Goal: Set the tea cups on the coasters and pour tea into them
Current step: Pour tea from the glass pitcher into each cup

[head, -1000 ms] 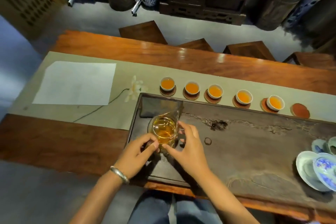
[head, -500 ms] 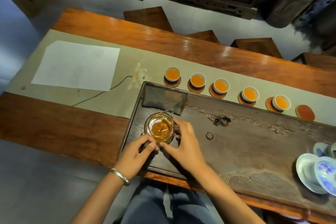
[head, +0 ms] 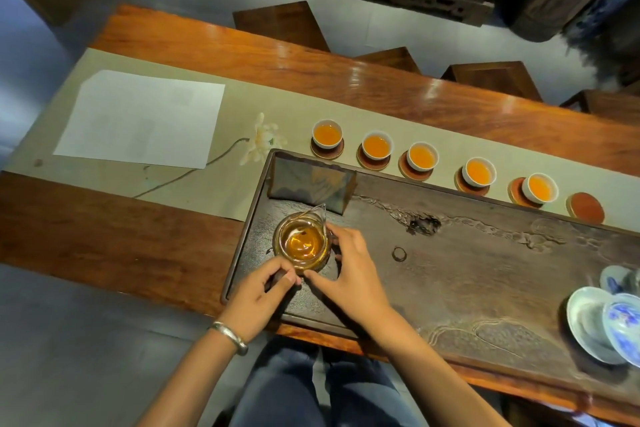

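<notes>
A glass pitcher point(head: 301, 243) half full of amber tea stands upright on the left part of the dark wooden tea tray point(head: 485, 270). My right hand point(head: 353, 274) curls around its right side. My left hand point(head: 258, 295) touches its near base with thumb and fingertips. Beyond the tray, several white cups filled with tea sit on round brown coasters in a row, from the leftmost cup point(head: 327, 133) to the rightmost cup point(head: 539, 187). One coaster point(head: 586, 207) at the right end of the row holds no cup.
A folded dark cloth point(head: 311, 185) lies on the tray just behind the pitcher. Blue-and-white porcelain bowls point(head: 602, 326) sit at the tray's right end. A white sheet point(head: 142, 118) and a flower point(head: 263, 139) lie on the beige runner. Wooden stools stand past the table.
The pitcher has come down from in front of the cloth and now rests level on the tray. Both hands stayed around it. The camera tipped further down.
</notes>
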`<state>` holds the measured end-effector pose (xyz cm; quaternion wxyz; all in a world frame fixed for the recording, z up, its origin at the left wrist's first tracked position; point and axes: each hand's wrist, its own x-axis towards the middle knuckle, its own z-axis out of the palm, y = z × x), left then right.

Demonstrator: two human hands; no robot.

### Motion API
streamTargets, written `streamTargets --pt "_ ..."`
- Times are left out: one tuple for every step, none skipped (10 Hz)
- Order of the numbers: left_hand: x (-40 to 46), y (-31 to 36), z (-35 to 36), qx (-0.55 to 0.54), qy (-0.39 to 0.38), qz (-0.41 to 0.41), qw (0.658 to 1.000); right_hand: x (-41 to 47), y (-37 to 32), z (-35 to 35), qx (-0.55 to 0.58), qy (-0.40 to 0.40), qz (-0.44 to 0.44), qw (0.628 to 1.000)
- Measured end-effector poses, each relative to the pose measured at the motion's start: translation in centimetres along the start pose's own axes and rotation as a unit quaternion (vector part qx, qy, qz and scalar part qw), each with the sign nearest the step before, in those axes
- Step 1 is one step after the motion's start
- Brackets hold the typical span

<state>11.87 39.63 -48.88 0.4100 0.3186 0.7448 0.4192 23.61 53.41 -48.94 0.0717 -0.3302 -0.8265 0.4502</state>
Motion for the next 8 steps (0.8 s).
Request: streamTargets --pt "0.0 0.2 -0.1 0.019 -0.003 0.001 1.000 0.0 0.1 0.0 -0.006 -0.003 -0.002 1.000" --pt "-0.4 0.0 -0.3 0.051 -0.025 0.005 0.998 0.0 0.2 0.2 -0.013 -0.004 -0.005 1.000" --pt "-1.0 0.0 -0.8 0.103 -0.043 0.016 0.994 0.0 0.3 0.3 -0.024 -0.003 -0.004 1.000" --pt "-1.7 0.0 -1.5 0.160 -0.029 0.024 0.986 0.0 0.3 0.2 -0.028 -0.005 0.002 1.000" --pt "-2.0 0.3 -2.4 0.201 0.014 0.026 0.979 -0.1 0.3 -0.3 -0.050 -0.019 0.008 0.999" --pt "-1.4 1.5 -3.4 0.237 0.046 0.044 0.969 -0.4 0.2 -1.4 -0.084 -0.035 0.019 0.996" --pt "0.7 4.2 -4.4 0.275 0.050 0.076 0.957 -0.1 -0.5 -4.1 -0.113 -0.029 0.015 0.993" --pt "4.3 8.7 -4.8 0.281 0.032 0.109 0.953 1.4 -1.8 -7.8 -0.145 -0.006 0.009 0.989"
